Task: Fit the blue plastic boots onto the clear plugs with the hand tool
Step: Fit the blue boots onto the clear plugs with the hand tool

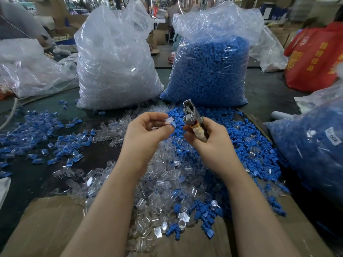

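While the left hand pinches a clear plug with a blue boot at its fingertips, the right hand grips the tool by its wrapped handle. The tool's metal head points up, just beside the plug and boot. I cannot tell if the boot is pushed all the way on yet, or if the tool's jaws are apart.

So one pair is being worked on now, and it looks like it is about to go into the tool.

A lot is left to do. A big heap of loose plugs lies on the table under the arms. A heap of loose boots lies to the right of it. Behind them stand a full bag of plugs and a full bag of boots.

Some work looks done. On the left of the table lie many small pieces that show both blue and clear, so I think these are plugs with boots on. A bag at the right edge holds blue parts too, but I cannot tell if those are finished.

I think the job is far from over, because the full bags are much bigger than the finished pile
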Demonstrator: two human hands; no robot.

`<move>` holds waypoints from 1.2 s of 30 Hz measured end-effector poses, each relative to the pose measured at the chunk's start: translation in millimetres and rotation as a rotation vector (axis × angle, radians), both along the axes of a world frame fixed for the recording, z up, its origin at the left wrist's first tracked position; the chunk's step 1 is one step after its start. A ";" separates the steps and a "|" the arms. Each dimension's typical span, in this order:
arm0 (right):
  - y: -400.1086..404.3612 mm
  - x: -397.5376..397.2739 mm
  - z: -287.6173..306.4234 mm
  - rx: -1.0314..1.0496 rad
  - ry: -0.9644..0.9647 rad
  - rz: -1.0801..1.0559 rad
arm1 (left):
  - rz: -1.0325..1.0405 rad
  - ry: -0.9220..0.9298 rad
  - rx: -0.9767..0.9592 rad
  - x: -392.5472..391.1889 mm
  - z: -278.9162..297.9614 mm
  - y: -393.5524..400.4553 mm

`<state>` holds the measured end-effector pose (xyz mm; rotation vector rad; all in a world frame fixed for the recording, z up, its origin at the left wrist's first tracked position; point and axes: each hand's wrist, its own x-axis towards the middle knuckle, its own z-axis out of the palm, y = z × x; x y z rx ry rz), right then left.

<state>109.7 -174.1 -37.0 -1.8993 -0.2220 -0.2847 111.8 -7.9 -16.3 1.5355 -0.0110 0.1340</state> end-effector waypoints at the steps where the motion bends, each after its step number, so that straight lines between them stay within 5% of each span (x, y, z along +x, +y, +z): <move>1: -1.0 0.3 -0.5 -0.017 0.011 0.007 | 0.000 -0.006 -0.011 0.1 0.3 0.5; 36: 0.1 -1.9 -2.5 -0.447 0.033 -0.005 | -0.028 -0.132 0.189 -3.3 6.6 3.9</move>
